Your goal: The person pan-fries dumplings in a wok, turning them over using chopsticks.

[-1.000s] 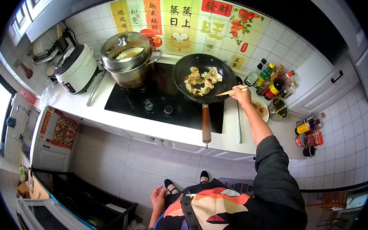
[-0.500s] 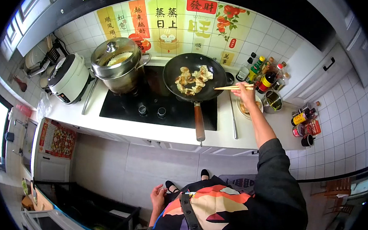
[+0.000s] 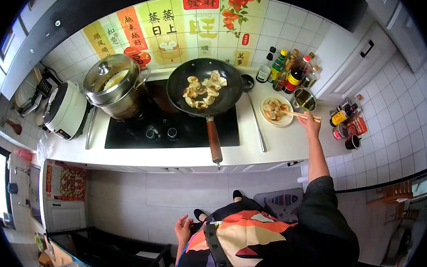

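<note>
My right hand [image 3: 311, 123] is closed around a pair of wooden chopsticks [image 3: 294, 114]. Their tips reach the browned dumplings [image 3: 273, 109] on a white plate [image 3: 282, 124]; whether they grip one is too small to tell. To the left, more browned dumplings [image 3: 195, 91] lie in a black wok [image 3: 177, 77] on the cooktop, its wooden handle [image 3: 214, 141] pointing toward me. My left hand [image 3: 183, 228] hangs low beside my body, fingers loosely bent and apart, holding nothing. A long-handled ladle [image 3: 258, 123] rests on the counter between wok and plate.
A lidded steel steamer pot [image 3: 118, 97] stands on the left of the cooktop [image 3: 130, 133], with a white rice cooker [image 3: 70, 113] beyond it. Behind the plate are a steel pot [image 3: 304, 98] and several sauce bottles [image 3: 293, 77]. More jars and bottles [image 3: 342, 116] line the right wall.
My right hand has moved right and toward me, bringing the chopstick tips from the wok's edge to the plate. The view has shifted right. My left hand stays low.
</note>
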The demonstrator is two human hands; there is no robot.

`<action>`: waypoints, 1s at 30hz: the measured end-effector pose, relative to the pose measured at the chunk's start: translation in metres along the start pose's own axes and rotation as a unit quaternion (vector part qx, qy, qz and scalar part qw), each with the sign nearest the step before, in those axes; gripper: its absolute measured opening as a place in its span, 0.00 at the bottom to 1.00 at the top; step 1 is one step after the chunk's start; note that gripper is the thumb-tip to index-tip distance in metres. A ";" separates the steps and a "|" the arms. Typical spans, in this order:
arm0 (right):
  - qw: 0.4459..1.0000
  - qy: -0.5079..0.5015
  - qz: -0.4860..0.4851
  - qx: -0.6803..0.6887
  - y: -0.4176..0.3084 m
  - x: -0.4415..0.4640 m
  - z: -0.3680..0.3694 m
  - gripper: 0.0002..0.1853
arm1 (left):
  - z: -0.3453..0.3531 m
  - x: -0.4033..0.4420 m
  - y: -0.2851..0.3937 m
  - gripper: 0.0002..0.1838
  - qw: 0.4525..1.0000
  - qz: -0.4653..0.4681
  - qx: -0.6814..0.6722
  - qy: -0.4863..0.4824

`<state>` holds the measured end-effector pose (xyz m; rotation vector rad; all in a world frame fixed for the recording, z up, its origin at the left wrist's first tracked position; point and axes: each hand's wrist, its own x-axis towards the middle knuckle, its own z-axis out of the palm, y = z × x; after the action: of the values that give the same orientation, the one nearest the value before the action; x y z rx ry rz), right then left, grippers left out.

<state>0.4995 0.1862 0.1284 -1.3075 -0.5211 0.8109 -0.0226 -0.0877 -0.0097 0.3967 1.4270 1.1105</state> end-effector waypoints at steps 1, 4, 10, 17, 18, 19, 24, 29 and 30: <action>1.000 0.004 0.001 -0.001 0.010 0.001 -0.011 0.10 | 0.001 -0.001 -0.001 0.12 1.000 -0.002 0.005 -0.003; 0.999 0.044 0.005 -0.021 0.033 0.010 -0.026 0.08 | 0.008 0.001 0.001 0.12 1.000 -0.005 0.015 -0.011; 0.997 0.029 -0.016 -0.063 0.042 0.015 -0.025 0.09 | 0.018 0.007 0.009 0.12 1.000 -0.012 0.001 -0.007; 0.998 -0.030 -0.043 -0.045 -0.007 -0.007 0.018 0.09 | 0.010 0.007 0.001 0.12 1.000 -0.005 0.001 0.000; 0.998 -0.033 -0.043 -0.045 -0.015 -0.016 0.036 0.09 | 0.010 0.006 0.000 0.12 1.000 -0.004 -0.002 0.003; 0.995 -0.072 -0.050 -0.046 -0.021 -0.024 0.056 0.10 | 0.011 0.006 0.002 0.12 1.000 -0.004 0.004 0.000; 0.963 -0.259 -0.030 -0.074 -0.032 -0.063 0.156 0.11 | 0.008 0.005 0.013 0.13 1.000 -0.013 0.015 0.007; 0.926 -0.317 -0.081 -0.186 0.000 -0.066 0.227 0.10 | -0.014 -0.004 0.022 0.13 0.999 -0.013 -0.020 0.042; 0.925 -0.311 -0.087 -0.200 0.004 -0.065 0.237 0.10 | -0.020 -0.007 0.022 0.13 0.999 -0.012 -0.023 0.045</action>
<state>0.2816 0.2871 0.1802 -1.3313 -1.3496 1.0010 -0.0476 -0.0901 0.0083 0.2991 1.4790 1.1532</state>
